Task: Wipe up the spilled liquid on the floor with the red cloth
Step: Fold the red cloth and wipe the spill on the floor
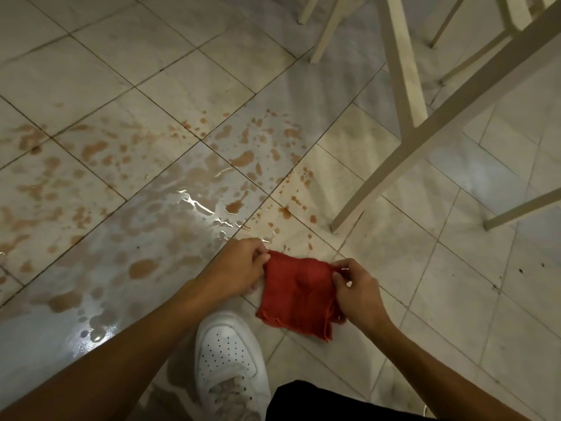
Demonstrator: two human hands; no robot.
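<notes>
We hold the red cloth [299,294] stretched between both hands above the tiled floor [455,284], near the lower middle of the view. Our left hand [243,265] is closed on the cloth's upper left corner, fingers curled and pinching the fabric, while our right hand [353,287] grips the upper right edge with thumb and fingers closed on it. The cloth hangs down in a loose, roughly square sheet with its lower edge folded and rumpled; whether that lower edge touches the floor we cannot tell from this angle. The spilled liquid [170,189] spreads across the floor to the left of and beyond the hands: a pale, glossy pool with brownish blotches and scattered droplets, reaching toward the left edge of the view and catching bright reflections near its middle. The nearest droplets lie just beyond the left hand's knuckles. Below the cloth, a white shoe [229,357] with a perforated toe stands on the tiles, and a dark trouser leg [318,402] shows at the bottom edge. Cream-coloured furniture legs [403,86] stand on the floor at the upper right, well apart from the pool's main body.
</notes>
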